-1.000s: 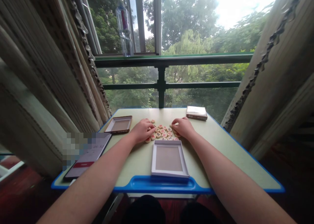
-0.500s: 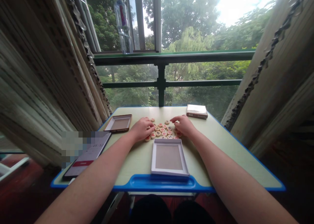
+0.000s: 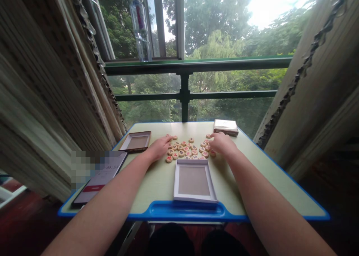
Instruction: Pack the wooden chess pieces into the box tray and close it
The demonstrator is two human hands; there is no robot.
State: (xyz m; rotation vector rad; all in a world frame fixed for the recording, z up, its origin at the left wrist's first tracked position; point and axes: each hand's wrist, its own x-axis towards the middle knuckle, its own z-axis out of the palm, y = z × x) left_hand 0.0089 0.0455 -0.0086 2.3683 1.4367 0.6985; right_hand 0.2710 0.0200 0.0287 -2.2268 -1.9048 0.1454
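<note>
Several round wooden Chinese chess pieces (image 3: 181, 154) with red and dark characters lie in a loose group in the middle of the table. At the group's left edge is my left hand (image 3: 159, 149), fingers stretched forward against the outer pieces. My right hand (image 3: 223, 143) is on the opposite side, its fingers apart and reaching over pieces at the right edge; the fingertips partly cover them. Neither hand visibly lifts a piece. Just in front of the group lies a shallow white-rimmed box tray (image 3: 176, 181), whose far wall hides the bottoms of the nearest pieces.
Another shallow box half (image 3: 149, 136) lies at the left. A phone (image 3: 105, 173) showing a timer is on the left edge. A flat box (image 3: 226, 125) sits at the back right. Beyond the blue-edged table (image 3: 280, 188) are a green railing and a plastic bottle (image 3: 141, 31).
My right hand has moved right and my left hand slightly left, so the hands are farther apart. More pieces show, and those on the right are more spread out.
</note>
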